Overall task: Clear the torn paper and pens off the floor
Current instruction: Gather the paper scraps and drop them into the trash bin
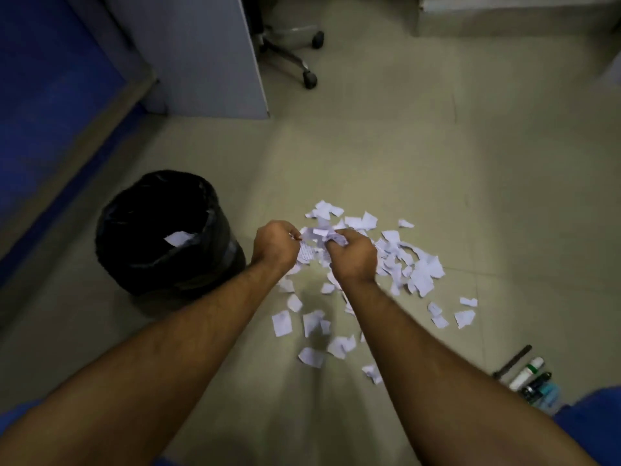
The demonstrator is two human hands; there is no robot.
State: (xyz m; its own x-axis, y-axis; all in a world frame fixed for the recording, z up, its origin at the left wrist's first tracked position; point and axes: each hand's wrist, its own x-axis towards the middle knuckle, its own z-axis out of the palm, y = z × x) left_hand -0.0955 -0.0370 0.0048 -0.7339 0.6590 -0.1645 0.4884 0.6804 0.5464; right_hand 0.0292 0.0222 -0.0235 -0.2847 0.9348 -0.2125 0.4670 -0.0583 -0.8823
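Several scraps of torn white paper (413, 267) lie scattered on the tiled floor, thickest at the centre right. My left hand (274, 245) and my right hand (353, 255) are held close together just above the pile, both closed on a bunch of paper scraps (317, 240) between them. A black bin with a bag liner (168, 230) stands on the floor to the left of my hands, with one white scrap inside it. Several pens and markers (526, 373) lie together at the lower right.
A grey desk panel (201, 55) rises at the back left, with an office chair's wheeled base (302, 52) beside it. A blue wall with a skirting strip runs along the left. A pale cabinet edge (504, 18) sits at the top right.
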